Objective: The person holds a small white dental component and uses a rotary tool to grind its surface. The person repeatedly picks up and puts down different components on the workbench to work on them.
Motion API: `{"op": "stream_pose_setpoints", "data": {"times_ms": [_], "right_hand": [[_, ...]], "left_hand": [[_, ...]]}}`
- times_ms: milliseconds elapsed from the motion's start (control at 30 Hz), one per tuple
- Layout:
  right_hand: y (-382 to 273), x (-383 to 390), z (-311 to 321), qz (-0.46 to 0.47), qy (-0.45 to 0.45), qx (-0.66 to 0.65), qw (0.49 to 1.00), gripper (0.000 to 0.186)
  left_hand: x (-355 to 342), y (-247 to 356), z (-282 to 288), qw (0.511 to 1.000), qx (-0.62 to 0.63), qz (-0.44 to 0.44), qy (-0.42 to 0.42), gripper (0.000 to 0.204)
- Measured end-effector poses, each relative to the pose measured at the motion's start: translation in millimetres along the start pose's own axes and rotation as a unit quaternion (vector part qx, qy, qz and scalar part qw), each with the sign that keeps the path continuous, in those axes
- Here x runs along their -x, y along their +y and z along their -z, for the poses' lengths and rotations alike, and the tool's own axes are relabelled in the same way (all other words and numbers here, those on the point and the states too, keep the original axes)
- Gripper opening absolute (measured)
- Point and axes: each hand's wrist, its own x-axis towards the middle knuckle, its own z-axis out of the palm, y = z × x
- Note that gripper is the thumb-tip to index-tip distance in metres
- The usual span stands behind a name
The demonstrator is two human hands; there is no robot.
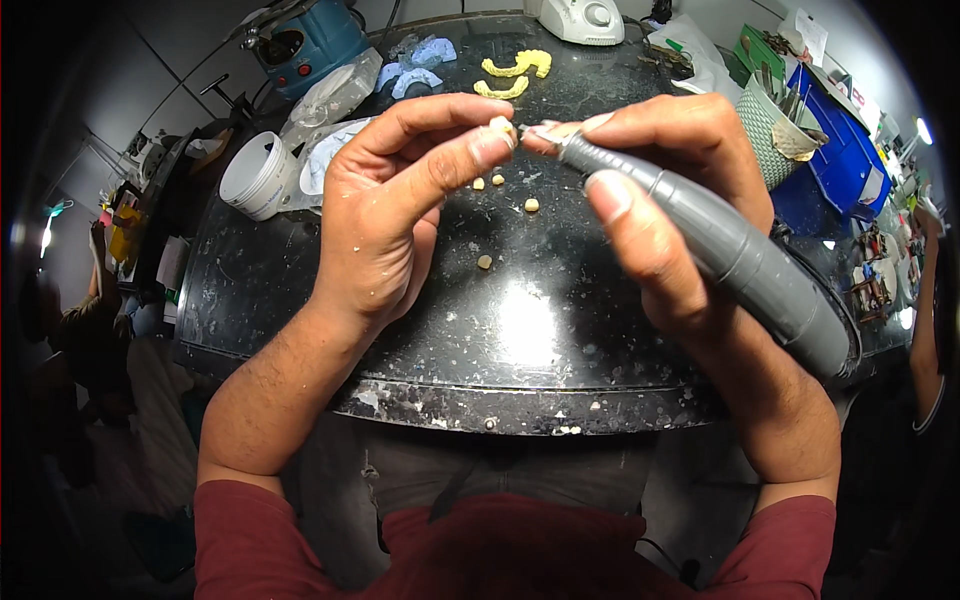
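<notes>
Above the dark tabletop, my left hand (385, 185) pinches a small cream dental crown (502, 126) between thumb and forefinger. My right hand (670, 190) is wrapped round a grey rotary handpiece (715, 225), held like a pen with its cord trailing off the back end. The handpiece's tip points left at the crown; whether the bur touches it is too small to tell. Below the hands, several more loose crowns lie on the table, among them one crown (531, 205) near the middle and a darker one (484, 262) closer to me.
Yellow dental models (518, 70) and blue dental casts (418, 68) lie at the back. A white tub (258, 175) stands at the left, near a blue machine (305, 50). On the right are a woven basket of tools (775, 130) and a blue bin (845, 145). Other people's arms show at both edges.
</notes>
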Motion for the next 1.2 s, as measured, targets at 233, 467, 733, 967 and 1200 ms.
{"op": "stream_pose_setpoints", "data": {"times_ms": [233,467,733,967,1200], "right_hand": [[31,-7,-5,-0.029,0.085,-0.059,0.994,0.02],[54,-10,-7,-0.078,0.084,-0.073,0.991,0.015],[63,-11,2,-0.108,0.102,-0.065,0.987,0.015],[54,-10,1,-0.093,0.083,-0.048,0.991,0.015],[50,-11,0,-0.109,0.075,-0.034,0.991,0.013]], "left_hand": [[-3,0,11,0.795,-0.583,-0.115,-0.119,0.02],[-9,17,12,0.769,-0.608,-0.194,-0.033,0.015],[-35,78,76,0.809,-0.561,-0.169,0.042,0.011],[-38,55,94,0.671,-0.74,0.016,-0.04,0.017],[-40,38,96,0.664,-0.747,0.029,-0.003,0.018]]}}
